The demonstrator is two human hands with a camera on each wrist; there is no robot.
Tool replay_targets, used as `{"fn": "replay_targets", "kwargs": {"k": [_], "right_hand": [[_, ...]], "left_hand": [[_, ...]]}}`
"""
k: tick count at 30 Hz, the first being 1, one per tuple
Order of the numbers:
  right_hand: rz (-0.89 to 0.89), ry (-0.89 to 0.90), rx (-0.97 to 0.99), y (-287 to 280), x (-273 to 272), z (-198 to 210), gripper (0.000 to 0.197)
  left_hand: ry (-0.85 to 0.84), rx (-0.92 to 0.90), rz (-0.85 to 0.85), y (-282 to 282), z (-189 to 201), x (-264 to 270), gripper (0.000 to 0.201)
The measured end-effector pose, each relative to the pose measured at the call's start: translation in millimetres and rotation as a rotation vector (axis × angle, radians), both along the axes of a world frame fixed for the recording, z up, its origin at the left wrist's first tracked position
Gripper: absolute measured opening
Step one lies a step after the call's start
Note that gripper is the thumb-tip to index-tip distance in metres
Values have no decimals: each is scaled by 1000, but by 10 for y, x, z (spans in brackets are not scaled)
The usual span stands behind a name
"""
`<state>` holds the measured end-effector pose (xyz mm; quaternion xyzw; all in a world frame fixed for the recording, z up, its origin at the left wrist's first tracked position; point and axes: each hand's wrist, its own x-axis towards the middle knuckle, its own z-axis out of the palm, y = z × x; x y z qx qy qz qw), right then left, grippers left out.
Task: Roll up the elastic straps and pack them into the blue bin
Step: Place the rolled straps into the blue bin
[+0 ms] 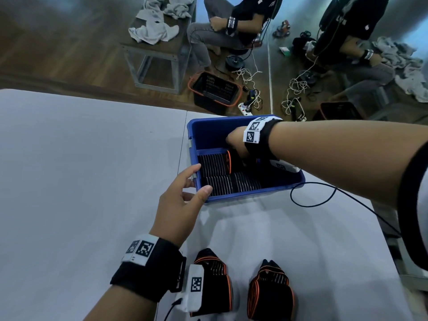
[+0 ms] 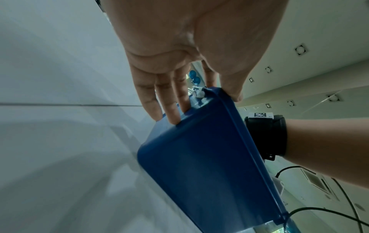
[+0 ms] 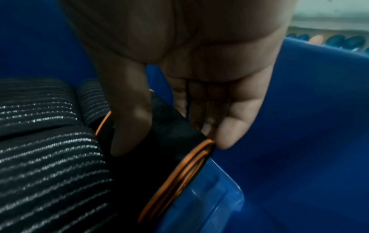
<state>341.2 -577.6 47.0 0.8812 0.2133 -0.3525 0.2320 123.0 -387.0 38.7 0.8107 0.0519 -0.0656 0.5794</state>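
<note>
The blue bin (image 1: 213, 133) stands on the grey table, with several rolled black straps (image 1: 220, 184) packed along its near left side. My right hand (image 1: 236, 144) reaches down into it and pinches a rolled black strap with orange edging (image 3: 159, 157) between thumb and fingers (image 3: 225, 134), beside the other rolls (image 3: 49, 157). My left hand (image 1: 185, 200) is at the bin's near left corner. Its straight fingers (image 2: 169, 110) lie on the outer wall (image 2: 199, 157) and the thumb rests on the rim. Two loosely folded straps (image 1: 213, 283) (image 1: 269, 290) lie near the table's front edge.
A black cable (image 1: 324, 200) loops over the table right of the bin. Beyond the far table edge are a black basket with an orange rim (image 1: 215, 91), tangled cords and a seated person (image 1: 231, 26). Bare grey tabletop (image 1: 81, 170) spreads to the left.
</note>
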Motion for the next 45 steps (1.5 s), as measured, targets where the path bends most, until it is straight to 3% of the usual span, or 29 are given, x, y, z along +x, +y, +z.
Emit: {"fn": "replay_targets", "kwargs": {"k": [4, 8, 15, 19, 24, 32, 45], "right_hand": [[-73, -18, 63, -6, -165, 325, 58], [-129, -166, 255, -195, -427, 705, 54], [-212, -278, 701, -695, -1585, 1290, 34], [-366, -54, 749, -953, -2334, 1032, 43], [-395, 187, 596, -958, -3071, 329, 86], [-272, 138, 571, -857, -3469, -114, 73], [-328, 179, 584, -748, -3375, -130, 42]], "left_hand": [[-2, -8, 9, 17, -31, 11, 55], [-5, -32, 18, 6, -11, 4, 58], [7, -43, 11, 1, 8, 7, 54], [19, -35, 15, -6, 60, 3, 54], [31, -18, 30, -26, 90, -24, 55], [43, 25, 33, -43, 135, -45, 57], [46, 1, 40, -45, 125, -52, 56]]}}
